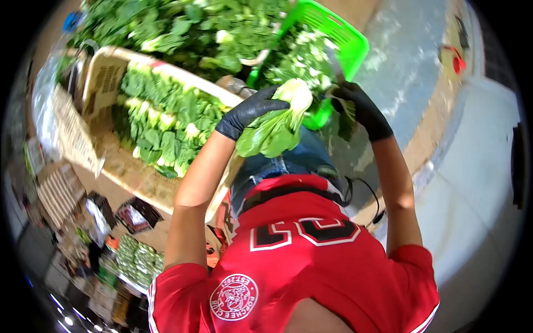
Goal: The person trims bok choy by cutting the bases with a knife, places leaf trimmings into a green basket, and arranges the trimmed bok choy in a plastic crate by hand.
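Note:
My left hand [256, 111], in a black glove, is wrapped round a leafy green vegetable [272, 131], its pale base pointing up and away from me. To its right, my right hand [358, 106], also black-gloved, is closed on a knife [334, 65] whose blade points away from me. A loose green leaf [347, 119] hangs beneath the right hand. Just beyond both hands stands a bright green basket [355, 49] holding cut leaves and pale pieces [302, 58].
A beige crate [100, 75] on the left holds rows of greens [161, 119]. A large heap of leafy greens [183, 28] lies behind it. Clear plastic [50, 111] hangs at the far left. Something red [458, 62] lies at the upper right.

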Available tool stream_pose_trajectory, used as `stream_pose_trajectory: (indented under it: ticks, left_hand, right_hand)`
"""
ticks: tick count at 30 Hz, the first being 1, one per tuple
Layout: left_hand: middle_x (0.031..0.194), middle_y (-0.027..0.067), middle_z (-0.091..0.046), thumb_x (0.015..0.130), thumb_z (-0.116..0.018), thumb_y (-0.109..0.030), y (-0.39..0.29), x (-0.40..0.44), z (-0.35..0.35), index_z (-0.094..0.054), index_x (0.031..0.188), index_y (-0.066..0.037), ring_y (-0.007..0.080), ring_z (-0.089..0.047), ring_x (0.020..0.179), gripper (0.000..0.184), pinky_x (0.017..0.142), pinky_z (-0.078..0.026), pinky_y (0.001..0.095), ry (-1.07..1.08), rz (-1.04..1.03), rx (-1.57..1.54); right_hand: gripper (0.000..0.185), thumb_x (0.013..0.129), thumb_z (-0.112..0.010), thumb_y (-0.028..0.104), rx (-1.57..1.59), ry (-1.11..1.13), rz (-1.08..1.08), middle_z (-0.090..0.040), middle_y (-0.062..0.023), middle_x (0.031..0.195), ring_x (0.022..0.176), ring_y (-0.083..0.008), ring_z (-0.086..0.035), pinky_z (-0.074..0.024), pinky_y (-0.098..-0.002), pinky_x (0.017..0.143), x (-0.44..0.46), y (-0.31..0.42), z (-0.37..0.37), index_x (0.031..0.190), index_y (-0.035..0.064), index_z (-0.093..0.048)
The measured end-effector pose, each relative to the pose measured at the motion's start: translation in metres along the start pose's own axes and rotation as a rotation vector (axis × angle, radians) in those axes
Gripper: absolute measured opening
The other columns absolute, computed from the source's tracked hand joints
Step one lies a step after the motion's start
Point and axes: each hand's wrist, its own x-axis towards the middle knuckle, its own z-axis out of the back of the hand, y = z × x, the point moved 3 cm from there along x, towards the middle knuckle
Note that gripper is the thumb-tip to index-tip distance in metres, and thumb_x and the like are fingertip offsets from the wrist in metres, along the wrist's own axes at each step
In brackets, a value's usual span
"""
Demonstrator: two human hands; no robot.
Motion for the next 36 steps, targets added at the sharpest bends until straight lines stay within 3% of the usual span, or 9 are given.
stream_pose_trajectory:
  ticks: [7, 9, 11, 17, 25, 30, 33, 34, 36]
  left_hand:
    - [0.118, 0.0124, -0.055, 0.091, -0.050, -0.033, -0.066, -0.119, 0.183, -0.044, 0.125, -0.004, 0.0241, -0.054, 0.106, 0.045, 0.092, -0.042, 0.0368, -0.741, -0.713, -0.533]
    - [0.106, 0.0128, -0.062, 0.089, -0.053, -0.023, -0.046, -0.194, 0.207, -0.054, 0.114, -0.001, 0.0246, -0.059, 0.096, 0.033, 0.086, -0.045, 0.0354, -1.135, -0.740, 0.037]
    - [0.089, 0.0141, -0.066, 0.085, -0.058, -0.020, 0.023, -0.252, 0.231, -0.062, 0.100, 0.002, 0.0263, -0.063, 0.083, 0.026, 0.076, -0.049, 0.0344, -1.365, -0.314, 0.650]
    - [0.083, 0.0133, -0.065, 0.073, -0.060, -0.026, 0.248, -0.326, 0.194, -0.059, 0.098, -0.009, 0.0324, -0.062, 0.079, 0.030, 0.070, -0.049, 0.0447, -0.800, 0.791, 1.226]
    - [0.092, 0.0135, -0.062, 0.060, -0.073, -0.030, 0.253, -0.309, 0.140, -0.051, 0.110, -0.011, 0.0312, -0.060, 0.085, 0.057, 0.076, -0.045, 0.0399, -0.867, 0.809, 1.316]
    - [0.108, 0.0217, -0.051, 0.057, -0.078, -0.017, 0.191, -0.317, 0.108, -0.046, 0.111, -0.001, 0.0364, -0.050, 0.100, 0.065, 0.087, -0.042, 0.0403, -1.123, 0.022, 0.653]
    - [0.111, 0.0211, -0.050, 0.058, -0.077, -0.015, 0.123, -0.305, 0.076, -0.044, 0.119, 0.000, 0.0343, -0.050, 0.102, 0.071, 0.089, -0.041, 0.0384, -1.107, -0.083, 0.737]
    - [0.112, 0.0207, -0.049, 0.058, -0.077, -0.015, 0.083, -0.294, 0.059, -0.043, 0.120, 0.000, 0.0339, -0.049, 0.104, 0.073, 0.090, -0.041, 0.0385, -1.053, -0.147, 0.842]
    - [0.123, 0.0173, -0.045, 0.059, -0.076, -0.016, 0.030, -0.272, 0.028, -0.036, 0.127, 0.002, 0.0277, -0.045, 0.115, 0.081, 0.099, -0.033, 0.0370, -0.992, -0.276, 0.896]
  right_hand:
    - [0.027, 0.084, -0.061, 0.027, -0.352, -0.399, -0.056, -0.053, -0.0014, 0.063, 0.052, -0.0093, -0.047, -0.0377, -0.0249, 0.047, 0.034, -0.003, 0.035, 0.091, 0.0012, -0.060]
    - [0.028, 0.083, -0.062, 0.026, -0.488, -0.414, 0.069, -0.055, -0.0020, 0.065, 0.054, -0.0091, -0.047, -0.0375, -0.0251, 0.046, 0.046, -0.017, 0.050, 0.095, 0.0006, -0.060]
    - [0.035, 0.082, -0.063, 0.027, -0.689, -0.457, 0.149, -0.059, -0.0035, 0.073, 0.056, -0.0090, -0.050, -0.0383, -0.0249, 0.046, 0.053, -0.023, 0.048, 0.105, 0.0001, -0.058]
    - [0.033, 0.083, -0.062, 0.032, -0.767, -0.388, -0.027, -0.060, -0.0029, 0.076, 0.058, -0.0092, -0.053, -0.0384, -0.0232, 0.046, 0.052, -0.027, 0.004, 0.102, 0.0046, -0.062]
    - [0.030, 0.084, -0.062, 0.029, -0.704, -0.350, 0.012, -0.062, -0.0023, 0.080, 0.056, -0.0086, -0.052, -0.0386, -0.0226, 0.046, 0.050, -0.019, -0.049, 0.102, 0.0052, -0.063]
    - [0.021, 0.080, -0.063, 0.010, -0.758, 0.046, 0.332, -0.065, -0.0075, 0.089, 0.068, -0.0143, -0.061, -0.0495, -0.0270, 0.061, 0.030, 0.006, -0.153, 0.100, 0.0032, -0.061]
    - [0.040, 0.076, -0.069, 0.011, -0.501, 0.439, 0.438, -0.062, -0.0120, 0.102, 0.088, -0.0213, -0.063, -0.0500, -0.0310, 0.076, 0.021, 0.011, -0.240, 0.112, 0.0027, -0.053]
    - [0.049, 0.075, -0.071, 0.015, -0.545, 0.507, 0.776, -0.059, -0.0147, 0.109, 0.095, -0.0257, -0.060, -0.0478, -0.0340, 0.083, 0.010, 0.033, -0.262, 0.118, 0.0032, -0.050]
    - [0.060, 0.071, -0.073, 0.018, -0.633, 0.652, 0.673, -0.053, -0.0183, 0.116, 0.104, -0.0297, -0.055, -0.0450, -0.0345, 0.088, 0.005, 0.047, -0.282, 0.123, 0.0035, -0.047]
